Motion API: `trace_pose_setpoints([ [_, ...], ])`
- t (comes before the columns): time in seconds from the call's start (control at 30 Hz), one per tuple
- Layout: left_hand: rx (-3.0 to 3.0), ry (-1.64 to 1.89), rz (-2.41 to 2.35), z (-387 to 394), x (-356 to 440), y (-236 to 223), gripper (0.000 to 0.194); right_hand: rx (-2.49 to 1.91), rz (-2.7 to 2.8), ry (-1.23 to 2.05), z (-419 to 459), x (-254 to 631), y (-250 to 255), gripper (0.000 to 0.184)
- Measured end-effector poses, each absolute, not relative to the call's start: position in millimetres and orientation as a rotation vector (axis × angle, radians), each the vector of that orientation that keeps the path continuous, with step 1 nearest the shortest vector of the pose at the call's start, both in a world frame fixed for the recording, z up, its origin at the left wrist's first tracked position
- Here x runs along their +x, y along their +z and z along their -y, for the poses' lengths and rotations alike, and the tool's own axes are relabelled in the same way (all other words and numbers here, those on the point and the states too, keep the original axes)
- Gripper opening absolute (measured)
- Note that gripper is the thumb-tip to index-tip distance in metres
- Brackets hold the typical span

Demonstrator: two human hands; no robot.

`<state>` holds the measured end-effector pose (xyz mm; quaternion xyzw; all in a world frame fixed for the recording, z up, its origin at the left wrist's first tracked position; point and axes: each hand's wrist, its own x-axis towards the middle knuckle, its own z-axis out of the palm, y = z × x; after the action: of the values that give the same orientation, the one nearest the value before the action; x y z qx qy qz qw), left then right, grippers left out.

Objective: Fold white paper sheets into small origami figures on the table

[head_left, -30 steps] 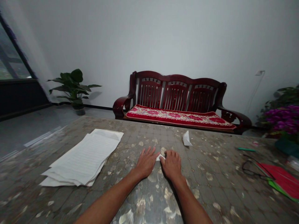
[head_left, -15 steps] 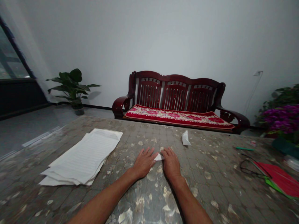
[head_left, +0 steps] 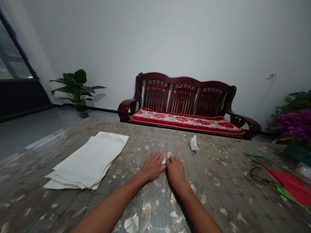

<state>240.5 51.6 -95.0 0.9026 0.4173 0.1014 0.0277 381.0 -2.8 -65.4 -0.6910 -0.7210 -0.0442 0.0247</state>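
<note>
Between my two hands a small piece of folded white paper point(head_left: 164, 160) lies on the table, mostly covered by fingers. My left hand point(head_left: 153, 166) rests flat with spread fingers, its thumb side against the paper's left part. Bent fingers draw my right hand point(head_left: 175, 169) closed at the paper's right end, the fingertips pressing it down. Beyond the right hand, a folded white paper shape point(head_left: 193, 143) stands on the table. A stack of lined white sheets point(head_left: 89, 161) lies to the left of my left hand.
The table point(head_left: 150, 200) has a patterned grey-brown cover. At right are a green pen point(head_left: 255, 155), a black cord-like item point(head_left: 255, 176), red sheets point(head_left: 291, 184) and purple flowers point(head_left: 295, 126). A wooden bench point(head_left: 182, 97) with a red cover stands behind; a potted plant point(head_left: 77, 87) is at left.
My right hand has shifted left toward my left hand and its fingers have bent more. Less of the small folded paper shows between the hands. The view has shifted slightly.
</note>
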Motion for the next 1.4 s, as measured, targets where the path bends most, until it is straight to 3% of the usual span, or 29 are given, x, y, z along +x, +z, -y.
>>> trace_pose_setpoints([
  [1.0, 2.774, 0.176, -1.253, -41.0, 212.1, -92.2, 0.060, -2.262, 2.298, -0.170, 21.2, 370.5, -63.0, 0.043],
  [1.4, 2.849, 0.255, -1.223, -35.7, 206.5, -99.1, 0.058, -2.130, 1.933, -0.061, 6.4, 384.9, -66.9, 0.026],
])
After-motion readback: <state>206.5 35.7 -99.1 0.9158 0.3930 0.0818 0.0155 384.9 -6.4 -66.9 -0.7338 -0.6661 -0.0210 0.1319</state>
